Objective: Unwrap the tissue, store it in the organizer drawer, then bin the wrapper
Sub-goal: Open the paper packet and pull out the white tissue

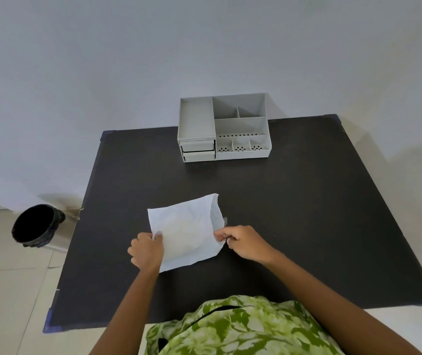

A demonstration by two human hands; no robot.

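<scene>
A white tissue (187, 230) is spread out above the dark table (294, 226), its right edge folded over. My left hand (146, 251) pinches its left edge and my right hand (243, 240) pinches its lower right corner. A small clear scrap, perhaps the wrapper (225, 220), peeks out behind the tissue's right edge. The grey organizer (224, 128) stands at the table's far edge, with two shut drawers (198, 150) at its lower left.
A black-lined bin (35, 224) stands on the tiled floor to the left of the table. A pale wall rises behind the organizer. My green patterned clothing fills the bottom of the view.
</scene>
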